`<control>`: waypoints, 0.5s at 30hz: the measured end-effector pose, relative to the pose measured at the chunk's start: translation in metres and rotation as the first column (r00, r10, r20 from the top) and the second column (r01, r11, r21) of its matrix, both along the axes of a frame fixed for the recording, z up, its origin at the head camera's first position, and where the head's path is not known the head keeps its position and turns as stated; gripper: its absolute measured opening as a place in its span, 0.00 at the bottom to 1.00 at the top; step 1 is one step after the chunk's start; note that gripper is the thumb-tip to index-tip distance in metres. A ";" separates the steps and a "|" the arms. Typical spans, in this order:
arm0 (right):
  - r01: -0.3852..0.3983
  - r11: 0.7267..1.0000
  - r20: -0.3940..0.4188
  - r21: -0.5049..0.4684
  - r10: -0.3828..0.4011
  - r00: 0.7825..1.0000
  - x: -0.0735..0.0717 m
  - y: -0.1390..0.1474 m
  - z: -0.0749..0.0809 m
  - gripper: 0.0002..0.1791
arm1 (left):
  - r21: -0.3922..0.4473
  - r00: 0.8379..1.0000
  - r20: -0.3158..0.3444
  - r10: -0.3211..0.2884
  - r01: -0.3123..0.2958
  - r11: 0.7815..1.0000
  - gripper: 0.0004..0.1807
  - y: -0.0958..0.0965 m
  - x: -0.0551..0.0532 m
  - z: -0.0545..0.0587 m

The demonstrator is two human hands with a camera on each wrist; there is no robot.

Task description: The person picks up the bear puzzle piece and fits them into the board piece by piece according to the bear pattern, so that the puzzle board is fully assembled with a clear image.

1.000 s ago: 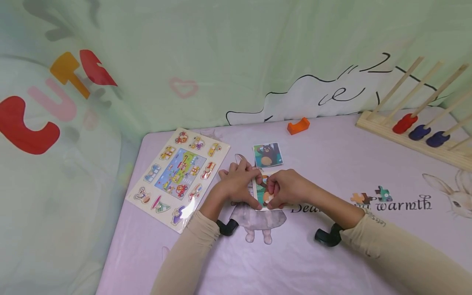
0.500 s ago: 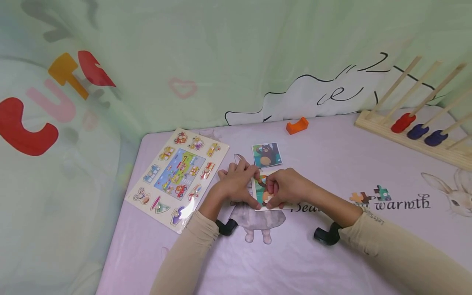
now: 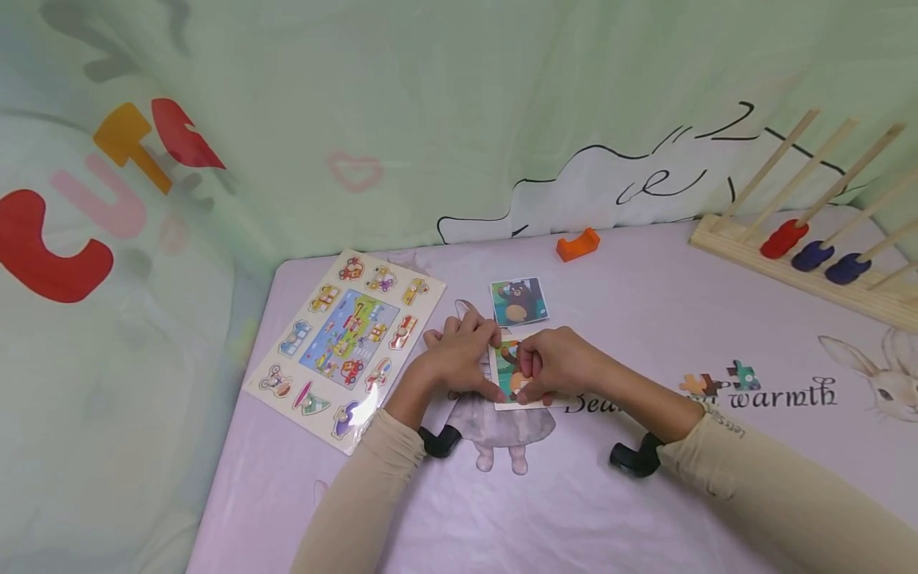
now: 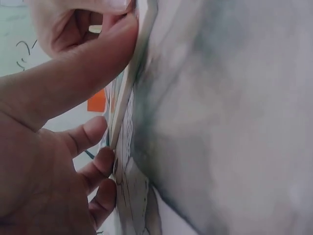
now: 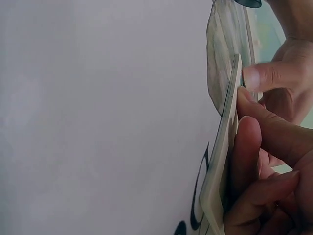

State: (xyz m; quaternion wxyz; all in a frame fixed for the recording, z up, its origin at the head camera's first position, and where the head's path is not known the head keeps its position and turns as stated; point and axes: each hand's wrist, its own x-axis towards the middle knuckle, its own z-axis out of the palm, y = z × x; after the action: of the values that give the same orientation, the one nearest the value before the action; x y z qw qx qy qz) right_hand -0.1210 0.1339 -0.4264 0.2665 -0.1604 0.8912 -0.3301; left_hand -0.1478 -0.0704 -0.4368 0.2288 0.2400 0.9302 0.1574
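Observation:
A small bear jigsaw (image 3: 504, 371) lies in its pale tray before me, its right half hidden by a hand. My left hand (image 3: 464, 356) spans the tray's left side, thumb pressing the near corner and a fingertip at the far one. In the left wrist view, that thumb lies along the tray edge (image 4: 124, 93) and the other fingers are loosely bent. My right hand (image 3: 562, 363) pinches a jigsaw piece over the picture, which its fingers mostly cover. The right wrist view shows its fingers (image 5: 247, 147) bent against the board. A bear picture card (image 3: 519, 301) lies just beyond.
Several loose jigsaw pieces (image 3: 744, 375) lie to the right. A wooden vehicle puzzle board (image 3: 287, 387) is on the left. An orange block (image 3: 578, 245) sits at the back, and a wooden bead stand (image 3: 782, 279) at the far right.
The hands stay almost in place. My left fingers and thumb have drawn very slightly to the left on the tray, baring a bit more of the bear picture.

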 end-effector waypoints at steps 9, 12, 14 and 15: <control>0.031 0.999 -0.007 -0.005 -0.031 0.999 0.000 0.001 -0.002 0.15 | 0.011 1.000 0.010 -0.004 0.004 1.000 0.36 -0.002 0.000 0.003; 0.049 0.999 0.002 -0.002 -0.049 0.999 0.000 0.000 -0.001 0.15 | 0.021 1.000 0.018 -0.004 0.004 1.000 0.32 -0.003 -0.001 0.002; 0.058 0.998 0.012 0.001 -0.058 0.998 -0.001 -0.001 -0.001 0.16 | 0.030 1.000 0.021 -0.004 0.003 1.000 0.30 -0.004 -0.001 0.002; 0.063 0.998 0.018 0.007 -0.063 0.998 -0.001 -0.001 -0.001 0.15 | 0.032 1.000 0.022 -0.002 0.002 0.999 0.29 -0.004 -0.001 0.002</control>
State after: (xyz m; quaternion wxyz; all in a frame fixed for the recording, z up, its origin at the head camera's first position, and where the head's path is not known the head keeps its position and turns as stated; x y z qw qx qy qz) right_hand -0.1219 0.1330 -0.4278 0.2648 -0.1284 0.8944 -0.3367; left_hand -0.1487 -0.0746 -0.4345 0.2352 0.2428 0.9247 0.1748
